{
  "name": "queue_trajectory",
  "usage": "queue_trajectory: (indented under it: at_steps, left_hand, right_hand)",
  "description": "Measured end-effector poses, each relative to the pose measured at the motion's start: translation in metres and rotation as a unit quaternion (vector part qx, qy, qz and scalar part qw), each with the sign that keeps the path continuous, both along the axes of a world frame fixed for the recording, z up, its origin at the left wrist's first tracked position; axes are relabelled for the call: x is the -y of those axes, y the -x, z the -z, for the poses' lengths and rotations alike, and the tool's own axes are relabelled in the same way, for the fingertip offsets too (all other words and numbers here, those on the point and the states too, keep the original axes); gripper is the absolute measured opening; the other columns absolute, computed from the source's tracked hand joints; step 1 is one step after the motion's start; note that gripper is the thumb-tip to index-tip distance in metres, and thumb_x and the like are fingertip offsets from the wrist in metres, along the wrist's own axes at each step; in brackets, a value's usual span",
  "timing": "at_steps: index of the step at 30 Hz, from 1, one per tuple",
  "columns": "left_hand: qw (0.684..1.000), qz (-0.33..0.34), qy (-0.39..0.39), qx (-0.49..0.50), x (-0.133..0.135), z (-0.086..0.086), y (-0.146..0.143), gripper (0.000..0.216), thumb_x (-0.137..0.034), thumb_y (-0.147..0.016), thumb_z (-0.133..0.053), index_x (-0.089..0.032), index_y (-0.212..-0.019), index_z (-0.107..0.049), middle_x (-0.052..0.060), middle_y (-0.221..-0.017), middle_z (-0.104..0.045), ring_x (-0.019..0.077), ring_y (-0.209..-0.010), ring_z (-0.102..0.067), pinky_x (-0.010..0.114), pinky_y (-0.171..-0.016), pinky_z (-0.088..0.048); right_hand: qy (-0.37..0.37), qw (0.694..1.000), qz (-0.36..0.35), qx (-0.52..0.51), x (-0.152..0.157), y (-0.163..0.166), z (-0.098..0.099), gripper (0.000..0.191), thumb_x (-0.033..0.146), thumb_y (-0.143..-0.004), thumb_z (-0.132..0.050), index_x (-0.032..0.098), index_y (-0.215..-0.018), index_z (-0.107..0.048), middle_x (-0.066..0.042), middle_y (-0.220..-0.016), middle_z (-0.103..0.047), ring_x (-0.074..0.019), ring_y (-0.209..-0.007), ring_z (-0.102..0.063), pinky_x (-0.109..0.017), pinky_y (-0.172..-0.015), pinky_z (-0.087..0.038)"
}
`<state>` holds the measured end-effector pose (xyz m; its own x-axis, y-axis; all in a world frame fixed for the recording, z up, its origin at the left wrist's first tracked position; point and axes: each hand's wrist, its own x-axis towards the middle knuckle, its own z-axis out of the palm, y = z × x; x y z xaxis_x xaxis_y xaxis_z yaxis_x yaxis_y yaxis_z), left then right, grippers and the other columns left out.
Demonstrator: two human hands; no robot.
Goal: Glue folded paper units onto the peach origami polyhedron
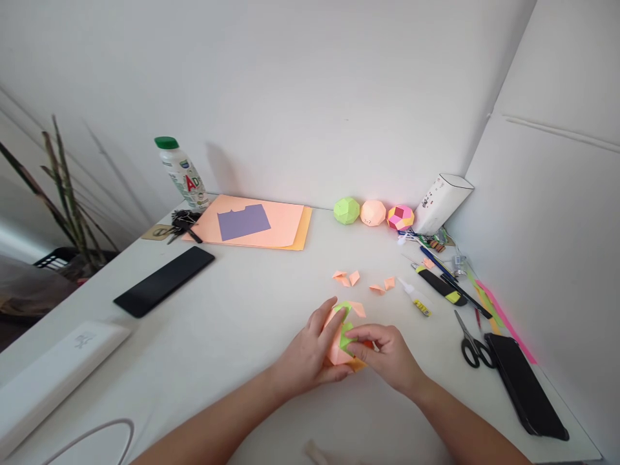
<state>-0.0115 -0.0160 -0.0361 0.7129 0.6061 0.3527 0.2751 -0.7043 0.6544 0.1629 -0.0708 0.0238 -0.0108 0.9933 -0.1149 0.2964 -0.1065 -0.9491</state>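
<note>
My left hand (303,352) is wrapped around a partly built paper polyhedron (340,356), coloured peach, green and orange. Its fingers lie over the top and the thumb presses the near side. My right hand (394,358) pinches a green paper piece (345,339) at the model's right side; whether that piece is attached cannot be made out. A peach flap (358,310) sticks out at the top. Just beyond lie small folded peach paper pieces (354,278). A glue tube (416,300) with a pointed nozzle lies to the right. Much of the model is hidden by my fingers.
Finished paper balls in green (347,210), peach (373,212) and multicolour (400,217) stand by the wall. On the right are a cutter knife (440,285), scissors (472,345) and a black phone (526,387). Peach sheets (285,223) and a bottle (184,174) stand back left.
</note>
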Motion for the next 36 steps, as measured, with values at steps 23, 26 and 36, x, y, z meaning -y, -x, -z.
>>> queue_trajectory:
  at_steps: [23, 26, 36]
  left_hand:
    - [1.000, -0.004, 0.004, 0.001, -0.0017, -0.0014, 0.0006, 0.086, -0.053, -0.081, -0.056, -0.026, -0.145, -0.005, 0.022, -0.146, -0.017, 0.0362, -0.129, -0.033, 0.050, -0.092, -0.047]
    - [1.000, 0.000, 0.006, 0.003, -0.0015, -0.0009, 0.0005, 0.086, -0.054, -0.082, -0.055, -0.027, -0.145, -0.002, 0.022, -0.146, -0.015, 0.0356, -0.130, -0.032, 0.050, -0.093, -0.046]
    - [1.000, -0.011, -0.006, 0.001, -0.0018, 0.0018, 0.0006, 0.090, -0.058, -0.079, -0.055, -0.026, -0.145, -0.003, 0.022, -0.146, -0.019, 0.0362, -0.129, -0.035, 0.050, -0.093, -0.047]
  right_hand:
    - [-0.039, 0.992, -0.102, 0.056, -0.0005, -0.0054, -0.0011, 0.027, 0.015, -0.082, -0.056, 0.025, -0.104, -0.068, -0.002, -0.085, -0.062, -0.0139, -0.073, -0.054, -0.026, -0.065, -0.045]
    - [-0.035, 0.992, -0.101, 0.059, -0.0017, -0.0052, -0.0018, 0.025, 0.017, -0.082, -0.057, 0.025, -0.102, -0.069, -0.002, -0.083, -0.062, -0.0131, -0.071, -0.053, -0.026, -0.065, -0.045]
    - [-0.044, 0.991, -0.107, 0.069, 0.0002, -0.0056, 0.0001, 0.024, 0.017, -0.082, -0.059, 0.024, -0.102, -0.069, -0.001, -0.082, -0.059, -0.0132, -0.070, -0.053, -0.027, -0.068, -0.047]
